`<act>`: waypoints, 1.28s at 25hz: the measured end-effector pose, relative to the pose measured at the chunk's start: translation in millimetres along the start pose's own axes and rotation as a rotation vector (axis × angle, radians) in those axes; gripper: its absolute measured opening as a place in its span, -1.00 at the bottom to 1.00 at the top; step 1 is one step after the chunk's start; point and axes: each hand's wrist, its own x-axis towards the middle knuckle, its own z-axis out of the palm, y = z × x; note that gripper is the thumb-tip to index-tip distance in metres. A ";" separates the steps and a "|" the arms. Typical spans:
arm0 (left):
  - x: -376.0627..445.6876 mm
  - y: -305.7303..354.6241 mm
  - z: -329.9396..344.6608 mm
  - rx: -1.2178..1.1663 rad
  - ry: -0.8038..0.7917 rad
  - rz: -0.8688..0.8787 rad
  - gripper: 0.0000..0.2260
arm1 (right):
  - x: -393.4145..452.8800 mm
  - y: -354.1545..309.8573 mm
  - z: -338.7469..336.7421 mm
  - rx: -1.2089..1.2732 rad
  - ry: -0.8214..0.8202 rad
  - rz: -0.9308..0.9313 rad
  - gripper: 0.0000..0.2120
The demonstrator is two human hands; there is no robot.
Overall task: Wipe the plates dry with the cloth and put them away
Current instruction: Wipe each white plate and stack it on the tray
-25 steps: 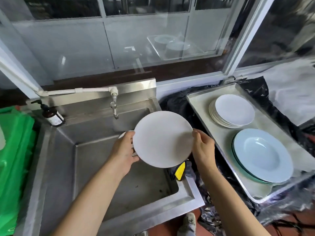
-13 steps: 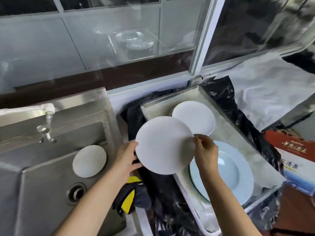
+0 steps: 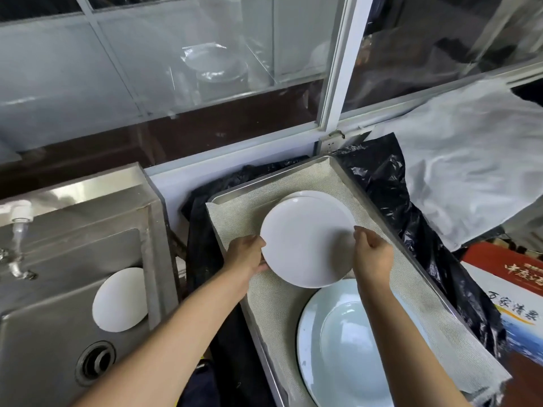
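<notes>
- Both hands hold one round white flat plate (image 3: 305, 242) by opposite edges, above the metal tray.
- The left hand (image 3: 245, 255) grips the plate's left rim, fingers curled under the edge, thumb side against the rim.
- The right hand (image 3: 371, 257) grips the plate's right rim, fingers curled down over the edge.
- The held plate sits tilted, its near edge lower, directly over a stack of round white plates (image 3: 329, 198); only the far rim of that stack shows behind it. Whether the held plate touches the stack cannot be told.
- The rectangular stainless-steel tray (image 3: 390, 233) is lined with a beige woven cloth (image 3: 293, 312).
- A large pale blue deep-rimmed plate (image 3: 343, 348) lies flat on the cloth in the near part of the tray, just beside the held plate's near edge; the right forearm crosses above it.
- To the left stands a stainless-steel sink (image 3: 58, 318). A further round white plate (image 3: 120, 301) leans inside it against the right wall, above a round drain (image 3: 95, 362).
- A metal tap (image 3: 17, 254) hangs over the sink's far left side.
- Black plastic sheeting (image 3: 411, 218) lies under and around the tray.
- A red and white printed cardboard box (image 3: 514, 292) sits at the right edge, beyond the sheeting.
- A white-framed glass window (image 3: 338, 83) runs behind the sink and tray.
</notes>
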 end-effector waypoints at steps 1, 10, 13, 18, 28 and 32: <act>4.4 0.1 4.3 0.019 -0.001 0.008 -0.82 | 5.3 1.2 1.5 -0.007 0.005 -0.009 -0.75; 22.2 1.6 22.0 0.249 -0.065 0.120 -0.80 | 20.4 2.5 7.4 -0.044 -0.076 -0.088 -0.74; 22.4 2.4 23.6 0.329 -0.076 0.193 -0.74 | 22.7 1.4 9.2 -0.079 -0.084 -0.140 -0.67; 19.0 4.3 21.3 0.358 -0.077 0.207 -0.74 | 25.7 7.4 10.2 -0.203 -0.078 -0.124 -0.76; -22.6 -18.1 -53.1 0.343 -0.020 0.445 -0.73 | -71.9 -1.2 44.7 -0.194 -0.192 -0.369 -0.72; -45.9 -32.2 -109.2 0.286 0.050 0.418 -0.70 | -124.6 -4.4 74.3 -0.221 -0.286 -0.410 -0.74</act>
